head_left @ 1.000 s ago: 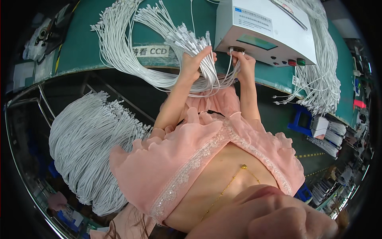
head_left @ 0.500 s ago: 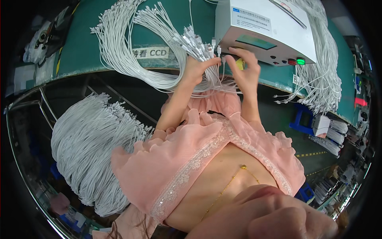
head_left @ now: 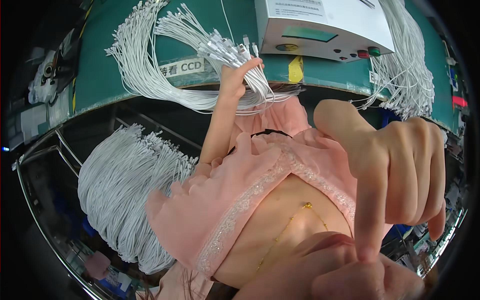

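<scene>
Cables (head_left: 225, 52) staying in left hand (head_left: 233, 80), right hand (head_left: 395, 165) up by the face (head_left: 330, 267)

From my distant seat, I am seeing the right hand well away from the box (head_left: 355, 27); half a second ago it was spreading beside the port (head_left: 287, 47). Now its index finger is pointing down over the face, and I cannot tell whether it is touching. The other fingers are curling and hiding the palm, so I cannot tell whether it is gripping anything. The green button (head_left: 374, 51), glowing in that earlier frame, is now looking dim, and the yellow tape (head_left: 296, 69) is showing more fully.

The left hand is still clasping the cables, holding them at the near edge of the bench (head_left: 100, 75), left of the box. They are looking thin and white, their plugs fanning upward, two poking out above the thumb, while their lengths are drooping and curving off leftward.

At lower left, a big pile (head_left: 132, 195) of white cables is lying beside a metal rail (head_left: 37, 215); whatever is supporting it is staying hidden. Right of the box, another bundle (head_left: 407, 65) is hanging over the bench edge.
</scene>
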### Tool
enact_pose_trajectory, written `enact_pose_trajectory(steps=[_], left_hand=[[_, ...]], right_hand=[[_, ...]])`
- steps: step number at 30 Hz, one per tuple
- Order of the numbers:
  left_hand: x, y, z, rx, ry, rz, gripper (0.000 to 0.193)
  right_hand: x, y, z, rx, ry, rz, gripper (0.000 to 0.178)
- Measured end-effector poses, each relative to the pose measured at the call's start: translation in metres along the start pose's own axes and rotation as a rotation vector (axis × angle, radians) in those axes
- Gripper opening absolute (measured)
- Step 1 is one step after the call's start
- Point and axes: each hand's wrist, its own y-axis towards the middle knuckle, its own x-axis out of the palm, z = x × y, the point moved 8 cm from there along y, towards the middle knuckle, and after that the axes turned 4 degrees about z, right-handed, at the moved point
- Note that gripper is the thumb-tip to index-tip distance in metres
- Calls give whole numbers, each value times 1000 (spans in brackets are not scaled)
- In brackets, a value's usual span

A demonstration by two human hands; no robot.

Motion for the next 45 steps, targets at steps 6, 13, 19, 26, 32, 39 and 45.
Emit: enact_pose_trajectory(steps=[6, 13, 19, 26, 32, 39, 45], left_hand=[[7, 1, -2, -2, -26, 10, 18], [17, -7, -44, -144, -472, 275, 16], [34, -27, -36, 2, -445, 154, 20], [13, -14, -7, -89, 14, 54, 13], [21, -2, -17, -273, -685, 348, 21], [8, 22, -13, -327, -598, 15, 18], [3, 16, 2, -84, -116, -37, 35]], right_hand=[[1, 1, -3, -78, 35, 18, 33], [-62, -62, 31, 6, -868, 309, 18], [-197, -199, 55, 592, -1505, 1154, 18], [-224, -240, 49, 618, -946, 1332, 18], [-230, -248, 63, 634, -897, 1325, 20], [-241, -257, 51, 537, -807, 1429, 23], [-242, -254, 57, 425, -753, 1481, 23]])
